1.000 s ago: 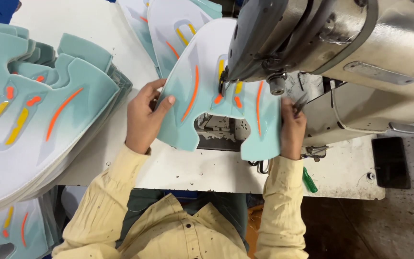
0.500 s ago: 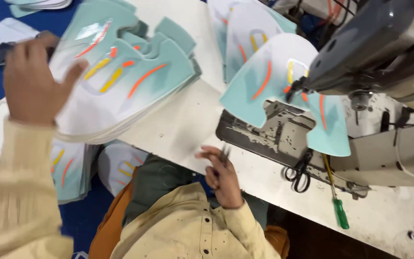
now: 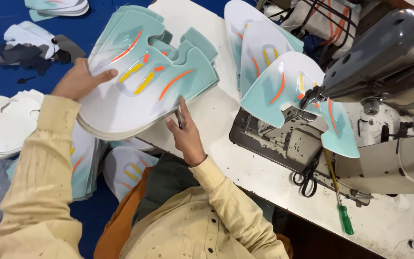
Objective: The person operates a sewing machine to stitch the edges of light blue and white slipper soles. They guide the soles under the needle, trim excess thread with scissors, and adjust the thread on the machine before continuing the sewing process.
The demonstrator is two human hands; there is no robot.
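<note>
A thick stack of shoe upper pieces (image 3: 140, 91), white and mint with orange and yellow stripes, lies on the left end of the white table (image 3: 245, 168). My left hand (image 3: 78, 80) grips the stack's left edge, thumb on the top piece. My right hand (image 3: 186, 136) rests against the stack's near right edge, with a small metal tool (image 3: 179, 117) pinched in its fingers. One more upper piece (image 3: 283, 91) lies under the head of the grey sewing machine (image 3: 384, 62), apart from both hands.
More upper pieces (image 3: 257, 41) lie fanned behind the machine. Black scissors (image 3: 306, 180) and a green-handled screwdriver (image 3: 343, 216) lie by the machine base. Further stacks (image 3: 120, 170) and white and grey cut pieces (image 3: 29, 45) sit low on the blue surface at left.
Both hands left the piece at the sewing machine. My left hand reached the stack at left and gripped it; my right hand rose from the table edge to the stack's near side.
</note>
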